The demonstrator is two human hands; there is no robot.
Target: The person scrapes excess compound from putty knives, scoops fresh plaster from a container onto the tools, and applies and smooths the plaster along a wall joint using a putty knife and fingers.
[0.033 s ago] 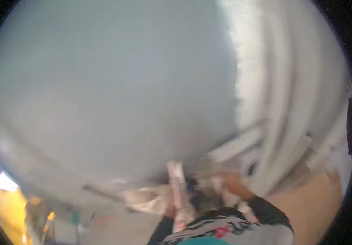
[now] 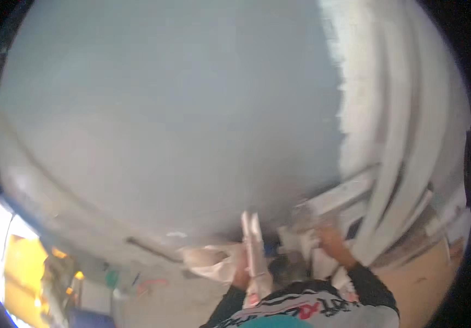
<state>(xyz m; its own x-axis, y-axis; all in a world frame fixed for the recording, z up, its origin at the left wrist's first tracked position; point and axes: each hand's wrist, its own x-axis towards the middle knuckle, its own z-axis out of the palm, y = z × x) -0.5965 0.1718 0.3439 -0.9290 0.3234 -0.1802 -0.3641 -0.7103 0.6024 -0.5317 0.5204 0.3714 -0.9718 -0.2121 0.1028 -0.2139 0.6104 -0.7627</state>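
Observation:
The picture is smeared by motion. Low in the middle, my left hand point(image 2: 241, 269) is against a long pale folded strip point(image 2: 253, 249) that stands up in front of my body. A crumpled cream sheet or bag point(image 2: 211, 263) spreads out to the left of that hand. Farther right, my right hand point(image 2: 335, 247) reaches forward beside a cream piece point(image 2: 296, 240), and whether it touches it I cannot tell. The fingers of both hands are too blurred to read. A broad smooth grey surface point(image 2: 164, 120) fills most of the view beyond them.
Long whitish bands point(image 2: 405, 126) curve down the right side. A pale bar point(image 2: 342, 197) lies at the grey surface's lower right edge. A thin dark rod point(image 2: 151, 249) is at lower left. Something yellow point(image 2: 25, 265) and a blue object point(image 2: 90, 318) are farther left.
The whole view has shifted, so the grey surface, the pale strip and both hands appear farther right. My hands keep about the same places beside the things near them.

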